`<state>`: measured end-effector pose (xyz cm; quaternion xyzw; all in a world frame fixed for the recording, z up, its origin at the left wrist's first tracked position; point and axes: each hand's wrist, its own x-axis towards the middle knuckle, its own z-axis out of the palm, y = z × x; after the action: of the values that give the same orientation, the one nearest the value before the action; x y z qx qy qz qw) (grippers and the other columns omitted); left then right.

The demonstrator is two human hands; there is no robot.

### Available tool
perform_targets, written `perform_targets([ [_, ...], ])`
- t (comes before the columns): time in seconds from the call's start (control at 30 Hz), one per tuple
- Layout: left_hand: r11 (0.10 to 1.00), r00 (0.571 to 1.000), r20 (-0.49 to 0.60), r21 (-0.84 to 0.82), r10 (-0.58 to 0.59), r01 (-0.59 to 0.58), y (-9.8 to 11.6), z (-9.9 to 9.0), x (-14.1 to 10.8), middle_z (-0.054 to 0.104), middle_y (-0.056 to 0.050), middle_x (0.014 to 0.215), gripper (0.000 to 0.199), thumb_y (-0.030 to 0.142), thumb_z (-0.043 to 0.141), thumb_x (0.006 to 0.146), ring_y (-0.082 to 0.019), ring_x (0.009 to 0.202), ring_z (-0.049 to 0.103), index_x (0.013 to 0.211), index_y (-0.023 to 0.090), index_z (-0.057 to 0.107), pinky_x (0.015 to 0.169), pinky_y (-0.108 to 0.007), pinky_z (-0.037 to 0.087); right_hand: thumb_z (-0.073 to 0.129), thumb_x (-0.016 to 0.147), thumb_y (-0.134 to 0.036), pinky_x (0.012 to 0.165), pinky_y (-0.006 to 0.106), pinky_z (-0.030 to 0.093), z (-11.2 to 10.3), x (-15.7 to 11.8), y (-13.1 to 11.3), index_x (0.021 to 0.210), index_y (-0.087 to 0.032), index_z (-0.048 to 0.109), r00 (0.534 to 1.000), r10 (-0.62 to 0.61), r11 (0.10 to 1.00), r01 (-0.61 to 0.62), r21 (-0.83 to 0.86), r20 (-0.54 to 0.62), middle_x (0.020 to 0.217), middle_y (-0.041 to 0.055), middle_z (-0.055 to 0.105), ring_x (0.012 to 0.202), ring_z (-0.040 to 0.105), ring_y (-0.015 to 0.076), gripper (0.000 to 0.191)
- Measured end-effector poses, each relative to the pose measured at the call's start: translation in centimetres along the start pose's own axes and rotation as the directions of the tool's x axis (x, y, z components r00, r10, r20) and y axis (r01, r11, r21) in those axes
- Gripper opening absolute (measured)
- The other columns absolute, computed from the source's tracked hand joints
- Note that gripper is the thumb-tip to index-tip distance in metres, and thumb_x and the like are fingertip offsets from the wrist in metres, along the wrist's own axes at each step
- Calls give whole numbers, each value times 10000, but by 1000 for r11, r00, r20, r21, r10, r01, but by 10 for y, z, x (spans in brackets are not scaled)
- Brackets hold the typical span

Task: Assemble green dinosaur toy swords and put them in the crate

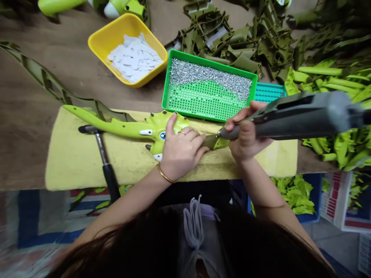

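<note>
Fingers of right hand (249,144) wrapped round grey power driver (298,119), its tip at olive piece (209,142). Left hand (182,148) lies over green toy (124,129), thumb and fingertips gripping olive piece. Toy rests on yellow pad (68,166) along desk's (23,162) near edge, long green end pointing left. Hammer (102,148) lies across pad, handle overhanging front. Beyond pad: green tray (199,101) with small metal pieces (208,73); left of tray, yellow bowl (156,73) of white pieces (135,56). Bright-green parts (348,83) heaped at right.
</note>
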<state>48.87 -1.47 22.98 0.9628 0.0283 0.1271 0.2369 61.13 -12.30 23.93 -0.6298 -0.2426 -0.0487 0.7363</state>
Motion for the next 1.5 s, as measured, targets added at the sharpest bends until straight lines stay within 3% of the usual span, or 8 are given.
perform_targets([
  [0.13, 1000, 1000, -18, 14, 10, -10, 0, 0, 0, 750, -30, 864, 207, 355, 616, 882, -235, 868, 680, 992, 214, 721, 1125, -664, 243, 598, 847, -461, 389, 211, 411, 0, 15, -15, 1077, -343, 615, 981, -189, 980, 191, 49, -47, 826, -39, 637, 434, 483, 50, 259],
  [0.53, 1000, 1000, 13, -5, -14, 14, 0, 0, -1, 749, -46, 917, 237, 343, 584, 891, -263, 921, 671, 1050, 230, 718, 1134, -701, 194, 543, 838, -588, 439, 257, 475, 4, 6, -16, 1067, -367, 561, 989, -130, 982, 138, -133, 65, 817, -26, 580, 464, 502, 83, 319],
  [0.87, 1000, 1000, 19, 11, 1, -1, 1, -1, 0, 742, -41, 886, 227, 335, 597, 878, -255, 904, 668, 1027, 222, 726, 1141, -680, 217, 667, 773, -420, 379, 222, 427, 2, 4, -16, 1060, -360, 647, 973, -194, 979, 184, 85, 127, 764, -46, 618, 436, 467, 73, 295],
  [1.1, 999, 999, 40, -26, -25, 26, 1, -2, 2, 743, -52, 869, 213, 320, 593, 875, -270, 913, 669, 1001, 225, 736, 1135, -705, 199, 667, 779, -476, 424, 229, 472, -5, -5, -12, 1111, -355, 596, 960, -200, 980, 193, 54, 196, 725, -73, 595, 460, 518, 74, 360],
  [1.23, 999, 998, 57, -11, 32, -31, 3, -7, 2, 738, -64, 995, 209, 319, 583, 898, -275, 1014, 653, 1031, 218, 708, 1132, -703, 199, 636, 823, -442, 388, 199, 408, 5, 28, -13, 1020, -295, 609, 978, -193, 979, 198, 52, -83, 785, -60, 638, 446, 510, 44, 248],
  [1.33, 999, 995, -91, -2, 38, -39, 1, -18, -14, 634, -103, 1278, 234, 292, 611, 885, -308, 1224, 552, 1102, 225, 665, 1121, -671, 265, 579, 858, -472, 408, 219, 407, 14, 64, 3, 972, -284, 561, 911, -233, 971, 236, -32, -340, 808, -55, 601, 449, 499, 45, 220],
  [1.4, 995, 951, -294, -14, -94, 94, -7, -28, -34, 605, -129, 1276, 256, 260, 653, 852, -307, 1212, 546, 1104, 216, 646, 1059, -591, 397, 555, 854, -541, 437, 254, 436, 16, 78, 20, 968, -286, 536, 892, -245, 968, 205, -144, -379, 825, -41, 590, 463, 502, 62, 280],
  [1.5, 880, 760, -443, -224, -475, 419, -26, -39, -66, 637, -98, 1025, 252, 291, 707, 801, -242, 938, 629, 1020, 208, 614, 830, -435, 546, 559, 815, -632, 440, 283, 438, 15, 82, 42, 964, -280, 528, 888, -245, 962, 173, -210, -390, 810, -23, 588, 464, 494, 79, 383],
])
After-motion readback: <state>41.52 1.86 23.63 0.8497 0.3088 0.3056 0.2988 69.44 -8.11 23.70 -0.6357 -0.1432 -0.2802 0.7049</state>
